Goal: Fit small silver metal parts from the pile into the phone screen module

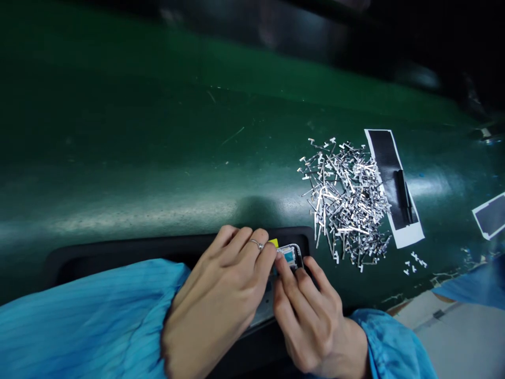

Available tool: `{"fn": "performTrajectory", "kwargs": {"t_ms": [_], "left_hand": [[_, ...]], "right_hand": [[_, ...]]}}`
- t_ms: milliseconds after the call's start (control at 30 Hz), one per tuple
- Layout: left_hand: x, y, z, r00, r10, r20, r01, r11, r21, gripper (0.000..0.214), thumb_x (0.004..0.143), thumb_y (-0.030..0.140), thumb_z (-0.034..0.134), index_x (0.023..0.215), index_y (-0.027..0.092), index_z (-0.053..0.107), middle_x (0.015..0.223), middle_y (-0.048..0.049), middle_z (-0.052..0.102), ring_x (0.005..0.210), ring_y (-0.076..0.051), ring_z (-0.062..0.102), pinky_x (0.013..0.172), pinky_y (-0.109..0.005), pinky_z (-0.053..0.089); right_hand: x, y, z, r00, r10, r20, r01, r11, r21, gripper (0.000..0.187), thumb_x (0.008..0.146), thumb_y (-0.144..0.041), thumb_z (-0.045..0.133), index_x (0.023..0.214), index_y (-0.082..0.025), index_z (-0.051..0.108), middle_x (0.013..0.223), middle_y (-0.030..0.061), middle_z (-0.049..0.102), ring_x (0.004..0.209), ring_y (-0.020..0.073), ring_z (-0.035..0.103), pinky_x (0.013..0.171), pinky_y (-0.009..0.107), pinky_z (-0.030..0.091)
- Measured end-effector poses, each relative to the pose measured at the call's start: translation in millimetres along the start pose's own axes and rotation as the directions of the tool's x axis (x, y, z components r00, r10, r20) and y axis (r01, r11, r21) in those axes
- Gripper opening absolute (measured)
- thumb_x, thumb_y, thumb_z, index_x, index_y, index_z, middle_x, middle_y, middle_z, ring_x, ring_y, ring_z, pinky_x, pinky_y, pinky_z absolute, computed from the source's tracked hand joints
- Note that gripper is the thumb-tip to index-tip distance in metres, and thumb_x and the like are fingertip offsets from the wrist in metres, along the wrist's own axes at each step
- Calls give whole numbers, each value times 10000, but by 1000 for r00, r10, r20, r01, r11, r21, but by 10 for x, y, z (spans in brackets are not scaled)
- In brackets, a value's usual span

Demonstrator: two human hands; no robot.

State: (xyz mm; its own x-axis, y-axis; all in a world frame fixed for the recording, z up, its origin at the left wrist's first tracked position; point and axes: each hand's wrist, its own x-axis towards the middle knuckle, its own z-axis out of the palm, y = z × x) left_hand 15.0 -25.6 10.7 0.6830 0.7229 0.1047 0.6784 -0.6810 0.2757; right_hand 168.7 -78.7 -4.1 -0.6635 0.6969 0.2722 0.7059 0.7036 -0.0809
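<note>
A phone housing [290, 256] with a rounded silver rim and a light-blue patch inside lies over a black tray [130, 246]. Across its middle is my left hand [226, 287], a ring on one finger, its fingers curled together and their tips pressed down by a yellow tab [273, 242]. Whatever sits under those fingertips is hidden. My right hand [311, 310] is closed around the near right edge of the housing, with its index fingertip close to the left hand's fingers. Both hands cover most of the housing.
On the green table [158, 158], a heap of small flex-cable-like strips [349, 202] lies right of the tray. Beside it is a white-edged black sheet [389, 173] bearing dark slim pieces. Several tiny white bits [414, 263] and another bordered sheet [491, 216] lie farther right.
</note>
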Motion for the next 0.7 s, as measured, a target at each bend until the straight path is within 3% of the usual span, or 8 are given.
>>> {"fn": "performTrajectory", "kwargs": {"t_ms": [200, 433, 700], "left_hand": [[-22, 26, 37, 999, -32, -15, 32, 999, 25, 377, 756, 11, 243, 888, 102, 584, 825, -120, 599, 808, -255, 533, 725, -425, 442], [41, 30, -39, 1000, -3, 1, 3, 998, 69, 318, 746, -15, 284, 815, 110, 569, 780, -99, 583, 737, -233, 533, 715, -383, 424], [-29, 23, 56, 960, 117, -254, -94, 990, 101, 348, 824, 10, 221, 804, 85, 559, 696, -70, 549, 660, -189, 486, 695, -340, 392]], "right_hand": [[-65, -18, 73, 991, 86, -100, -72, 988, 137, 297, 757, -55, 308, 897, 3, 564, 1081, 245, 530, 928, 276, 542, 847, 419, 422], [-45, -8, 35, 1000, 18, -16, -17, 999, 28, 308, 766, -70, 324, 953, 11, 555, 1084, 236, 532, 908, 266, 545, 845, 429, 413], [-50, -7, 52, 996, 68, -56, -64, 996, 68, 327, 777, -64, 298, 957, 3, 563, 1081, 217, 542, 907, 254, 544, 854, 425, 405]]}}
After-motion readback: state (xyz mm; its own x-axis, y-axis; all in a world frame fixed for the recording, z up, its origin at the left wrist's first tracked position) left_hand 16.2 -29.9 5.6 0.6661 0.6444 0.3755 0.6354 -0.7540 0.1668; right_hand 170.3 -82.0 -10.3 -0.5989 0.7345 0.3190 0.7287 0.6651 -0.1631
